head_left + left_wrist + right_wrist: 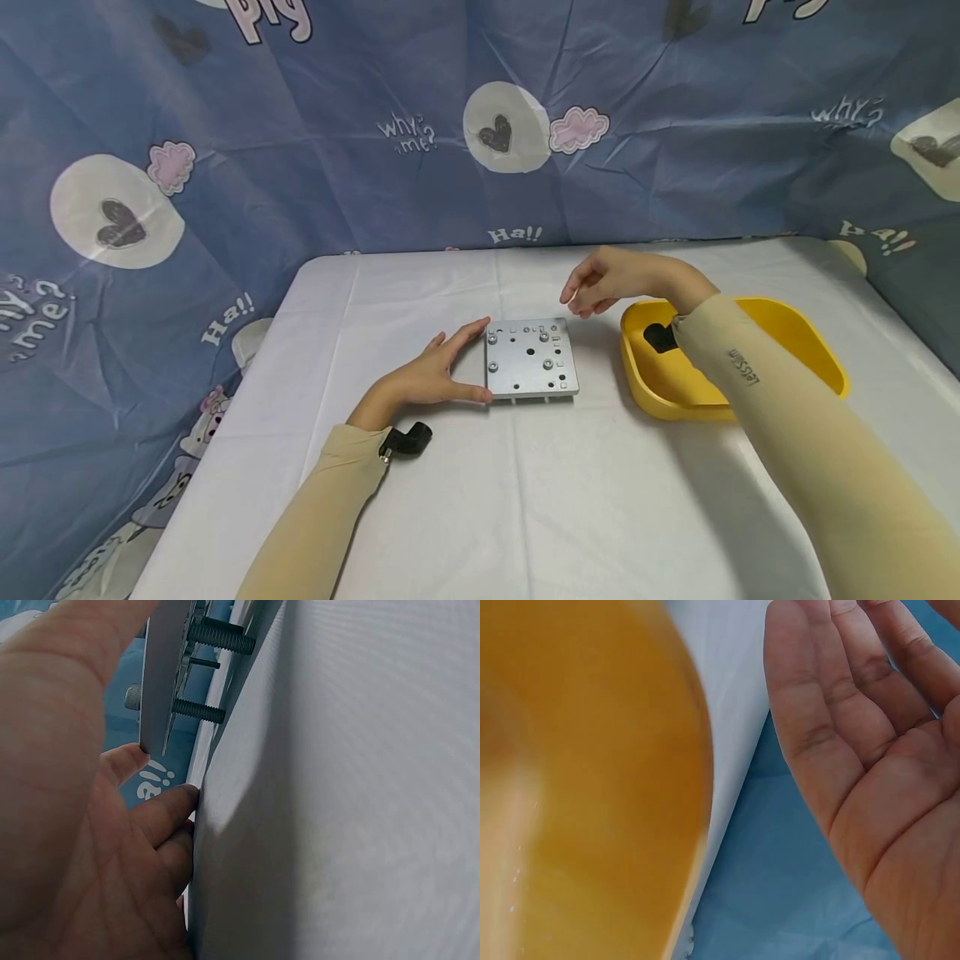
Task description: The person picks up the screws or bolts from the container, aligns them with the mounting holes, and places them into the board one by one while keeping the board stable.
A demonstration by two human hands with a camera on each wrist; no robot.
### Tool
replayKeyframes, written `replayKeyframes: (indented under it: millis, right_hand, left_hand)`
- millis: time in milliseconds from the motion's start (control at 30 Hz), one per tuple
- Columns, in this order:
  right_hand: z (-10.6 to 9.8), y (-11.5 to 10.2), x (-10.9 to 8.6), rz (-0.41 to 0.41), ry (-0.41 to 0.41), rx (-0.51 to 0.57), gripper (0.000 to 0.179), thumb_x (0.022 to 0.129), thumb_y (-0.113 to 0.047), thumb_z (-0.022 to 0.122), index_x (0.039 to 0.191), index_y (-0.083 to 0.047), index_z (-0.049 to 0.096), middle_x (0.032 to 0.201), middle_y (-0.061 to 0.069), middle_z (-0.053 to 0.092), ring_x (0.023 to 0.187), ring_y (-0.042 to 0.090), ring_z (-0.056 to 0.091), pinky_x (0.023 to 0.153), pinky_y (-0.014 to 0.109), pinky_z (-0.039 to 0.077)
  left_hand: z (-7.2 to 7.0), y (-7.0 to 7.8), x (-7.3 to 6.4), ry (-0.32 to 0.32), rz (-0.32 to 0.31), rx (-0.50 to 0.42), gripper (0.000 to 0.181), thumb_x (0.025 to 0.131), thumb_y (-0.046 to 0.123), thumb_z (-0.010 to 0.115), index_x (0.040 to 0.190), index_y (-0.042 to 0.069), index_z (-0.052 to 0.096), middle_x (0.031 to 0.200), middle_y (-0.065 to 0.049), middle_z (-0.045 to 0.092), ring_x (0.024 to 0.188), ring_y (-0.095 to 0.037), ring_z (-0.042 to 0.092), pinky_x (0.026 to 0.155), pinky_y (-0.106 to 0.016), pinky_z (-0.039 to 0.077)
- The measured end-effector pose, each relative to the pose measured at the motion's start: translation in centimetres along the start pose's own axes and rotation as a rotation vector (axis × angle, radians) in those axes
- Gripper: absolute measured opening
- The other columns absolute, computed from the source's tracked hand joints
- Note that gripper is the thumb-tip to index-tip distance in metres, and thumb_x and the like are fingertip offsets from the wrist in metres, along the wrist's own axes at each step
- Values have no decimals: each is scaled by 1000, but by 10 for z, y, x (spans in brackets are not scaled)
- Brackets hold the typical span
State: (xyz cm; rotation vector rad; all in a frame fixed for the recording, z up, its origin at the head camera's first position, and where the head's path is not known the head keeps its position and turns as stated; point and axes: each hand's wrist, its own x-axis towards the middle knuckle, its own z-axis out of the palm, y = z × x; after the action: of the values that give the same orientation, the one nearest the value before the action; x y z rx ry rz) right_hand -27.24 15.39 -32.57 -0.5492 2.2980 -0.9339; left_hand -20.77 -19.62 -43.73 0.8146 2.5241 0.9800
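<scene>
My left hand (pixel 427 375) holds a silver metal plate (pixel 528 379) by its left side, index fingertip at the far corner and thumb at the near one. Holes dot the plate, and several socket-head bolts (pixel 548 364) stand in it. In the left wrist view the threaded shanks (pixel 199 711) stick out of the plate's underside. To the right, my right hand (pixel 611 279) hovers above the table past the plate's far right corner, fingers bent and thumb near the index finger. A pale sliver shows at its fingertips; I cannot tell whether it holds something.
A yellow tray (pixel 637 392) stands right of the plate, partly under my right forearm. White cloth covers the table (pixel 450 492). A blue printed curtain (pixel 420 192) hangs behind the far edge and down the left side.
</scene>
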Motion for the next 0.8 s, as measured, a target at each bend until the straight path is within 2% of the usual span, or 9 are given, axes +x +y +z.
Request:
replayKeyframes:
  millis: [200, 400, 667, 800]
  right_hand:
    - [-5, 8, -9, -1, 1, 11, 32, 102, -14, 72, 129, 3, 71, 97, 6, 78, 92, 22, 70, 87, 27, 62]
    - [-12, 15, -21, 31, 28, 18, 32, 102, -14, 71, 129, 3, 71, 98, 7, 78, 94, 23, 71, 84, 26, 63]
    - [-22, 25, -36, 77, 39, 19, 35, 104, -18, 71, 132, 2, 69, 103, 6, 80, 97, 21, 74, 92, 27, 64]
    - [-27, 31, -44, 93, 46, 20, 35, 104, -19, 71, 132, 2, 69, 105, 6, 80, 97, 19, 73, 92, 26, 64]
  left_hand:
    - [-1, 2, 1, -11, -6, 16, 123, 82, 58, 90, 174, 30, 14, 181, -5, 21, 169, -31, 17, 138, -56, -7]
    - [-1, 4, 2, -14, -21, 27, 121, 84, 46, 92, 174, 30, 13, 182, -3, 19, 169, -26, 15, 139, -53, -9]
    - [0, 4, 3, -15, -8, 26, 124, 84, 46, 92, 175, 27, 10, 182, -3, 16, 169, -27, 14, 138, -54, -9]
    - [-1, 3, 4, -20, -8, 34, 126, 83, 50, 91, 175, 28, 8, 183, -2, 14, 170, -27, 12, 139, -54, -8]
